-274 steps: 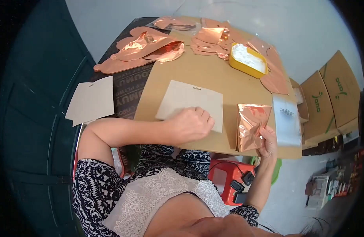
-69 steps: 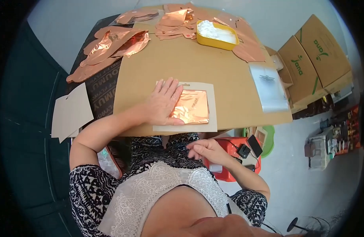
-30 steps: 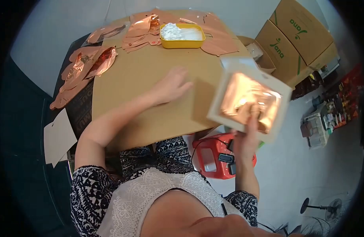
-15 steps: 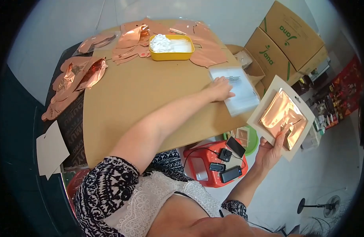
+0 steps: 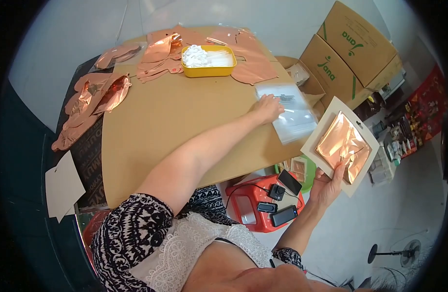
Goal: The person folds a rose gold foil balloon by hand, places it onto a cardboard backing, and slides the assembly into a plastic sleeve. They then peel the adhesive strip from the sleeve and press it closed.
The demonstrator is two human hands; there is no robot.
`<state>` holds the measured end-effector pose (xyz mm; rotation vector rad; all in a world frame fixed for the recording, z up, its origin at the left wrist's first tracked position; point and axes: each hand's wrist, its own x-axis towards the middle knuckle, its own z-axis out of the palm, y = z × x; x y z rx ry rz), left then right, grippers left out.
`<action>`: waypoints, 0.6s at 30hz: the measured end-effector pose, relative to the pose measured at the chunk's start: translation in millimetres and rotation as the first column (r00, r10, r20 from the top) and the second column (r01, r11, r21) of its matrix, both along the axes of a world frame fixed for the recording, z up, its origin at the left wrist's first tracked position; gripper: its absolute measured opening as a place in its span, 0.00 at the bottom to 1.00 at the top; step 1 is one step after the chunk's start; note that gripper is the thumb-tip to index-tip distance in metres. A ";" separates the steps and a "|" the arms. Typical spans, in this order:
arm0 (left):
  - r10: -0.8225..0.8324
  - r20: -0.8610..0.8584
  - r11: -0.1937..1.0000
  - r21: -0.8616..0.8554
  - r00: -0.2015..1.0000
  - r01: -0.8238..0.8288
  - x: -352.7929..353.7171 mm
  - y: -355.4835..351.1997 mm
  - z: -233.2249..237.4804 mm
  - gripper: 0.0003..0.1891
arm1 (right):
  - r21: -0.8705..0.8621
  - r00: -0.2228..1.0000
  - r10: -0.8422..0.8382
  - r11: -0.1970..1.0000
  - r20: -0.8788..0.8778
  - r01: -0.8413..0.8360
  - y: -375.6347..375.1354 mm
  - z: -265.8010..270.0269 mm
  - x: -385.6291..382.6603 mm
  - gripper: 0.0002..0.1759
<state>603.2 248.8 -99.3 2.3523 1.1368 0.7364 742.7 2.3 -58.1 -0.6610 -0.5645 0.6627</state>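
Observation:
My left hand [image 5: 268, 108] reaches across the brown table [image 5: 185, 117] and rests on a stack of clear plastic bags [image 5: 294, 121] at its right edge. Its fingers lie over the near side of the bags, beside some small printed text. Off the table's right edge, my right hand [image 5: 327, 187] holds a cream card [image 5: 309, 148] by its lower part. The card has a hang hole, and folded shiny copper-coloured foil [image 5: 343, 143] lies against its face. My right thumb presses on the foil.
A yellow box [image 5: 209, 72] of white items stands at the back. Copper foil shapes [image 5: 80, 109] lie at the left, others behind the box. Cardboard boxes [image 5: 358, 41] are stacked at the right. A red stool [image 5: 250, 192] with electronic devices and a green basin [image 5: 310, 175] are below the table.
My left hand has drawn its fingers closer together on the bags, and the top of the stack looks slightly shifted. My right hand and the card have moved slightly left and down.

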 end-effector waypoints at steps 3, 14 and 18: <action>-0.118 0.117 0.982 0.158 0.986 0.099 -11.0 13.6 -1.0 0.22 | 0.043 1.000 0.009 0.999 -0.018 -0.008 -3.3 1.4 -3.9 0.15; -0.009 -0.169 0.681 0.720 0.986 0.130 -195.9 -118.2 82.0 0.14 | 0.119 0.983 0.151 0.983 -0.106 -0.138 8.6 12.0 -34.2 0.22; 0.204 -0.316 0.837 0.548 0.927 0.003 -267.9 -168.8 82.5 0.14 | 0.116 0.931 0.354 0.932 -0.085 -0.344 24.2 1.5 -49.9 0.21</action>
